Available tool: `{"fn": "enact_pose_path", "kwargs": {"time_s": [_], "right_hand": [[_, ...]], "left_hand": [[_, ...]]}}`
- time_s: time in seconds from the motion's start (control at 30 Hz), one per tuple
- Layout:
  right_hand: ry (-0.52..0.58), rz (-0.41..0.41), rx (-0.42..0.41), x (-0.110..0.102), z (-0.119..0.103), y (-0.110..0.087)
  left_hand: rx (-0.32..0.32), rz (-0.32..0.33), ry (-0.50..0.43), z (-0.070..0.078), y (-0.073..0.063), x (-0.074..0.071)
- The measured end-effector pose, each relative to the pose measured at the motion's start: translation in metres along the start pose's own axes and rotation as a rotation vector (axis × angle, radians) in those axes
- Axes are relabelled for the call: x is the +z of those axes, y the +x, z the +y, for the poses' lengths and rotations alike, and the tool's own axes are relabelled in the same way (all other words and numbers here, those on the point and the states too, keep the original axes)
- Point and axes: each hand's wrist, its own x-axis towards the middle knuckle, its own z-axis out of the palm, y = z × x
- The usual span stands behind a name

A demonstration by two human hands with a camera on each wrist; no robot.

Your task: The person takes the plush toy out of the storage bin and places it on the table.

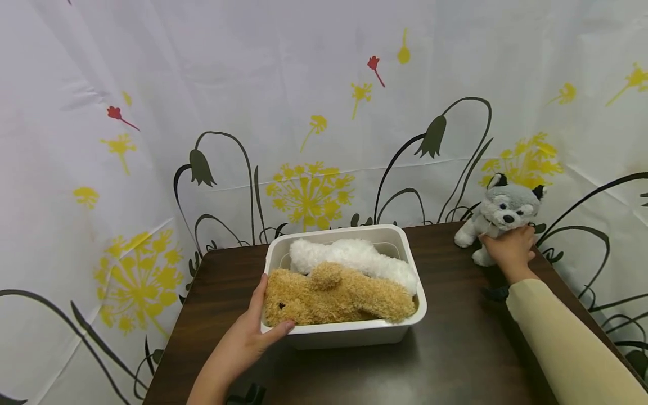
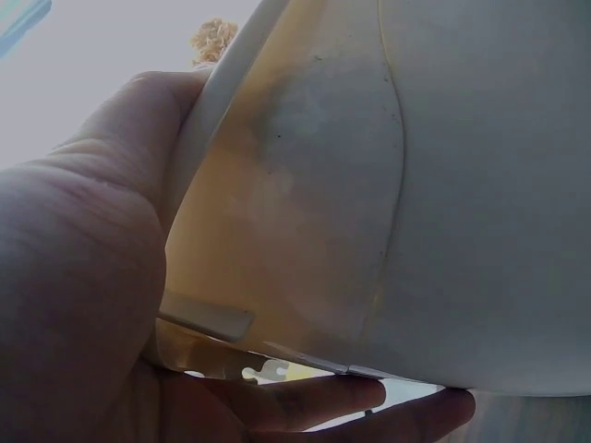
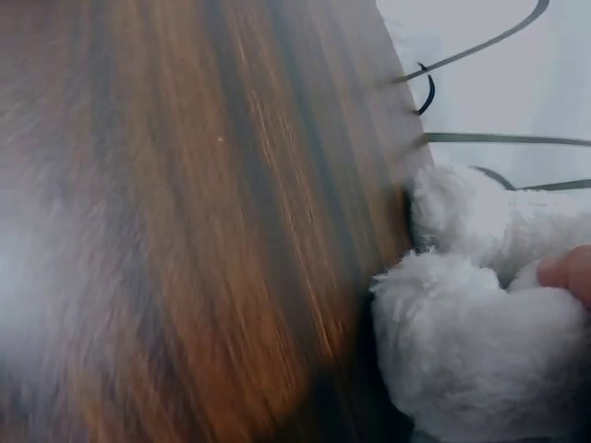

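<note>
You have the husky plush [image 1: 510,207] at the worktop [image 1: 455,337]'s far right edge, right of the white tub [image 1: 349,339]; whether its feet bear weight is unclear. Expect it light, soft and squashy, its pile unlikely to slip; the torso below the head looks the best hold. Your right hand [image 1: 510,252] reaches out there, its grip curled round the body. Your left hand [image 1: 243,338] holds the tub's near left corner, thumb over the rim, fingers outside.

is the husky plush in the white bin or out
Out: the husky plush is right of the white bin, with table showing between them.
</note>
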Motion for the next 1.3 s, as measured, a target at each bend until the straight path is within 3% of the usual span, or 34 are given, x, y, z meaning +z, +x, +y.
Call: {"fn": "enact_pose_path", "kwargs": {"time_s": [0.3, 0.6, 0.97, 1.3], "right_hand": [[-0.011, 0.015, 0.016, 0.008, -0.01, 0.004], [0.008, 0.065, 0.012, 0.022, -0.016, 0.0], [0.145, 0.042, 0.12, 0.02, -0.01, -0.001], [0.165, 0.03, 0.112, 0.013, 0.0, -0.004]], "left_hand": [[0.019, 0.007, -0.01, -0.003, 0.002, 0.0], [-0.007, 0.021, -0.004, -0.006, -0.002, 0.0], [-0.004, 0.024, -0.037, -0.007, 0.0, 0.002], [0.005, 0.035, -0.046, -0.005, 0.004, 0.004]]}}
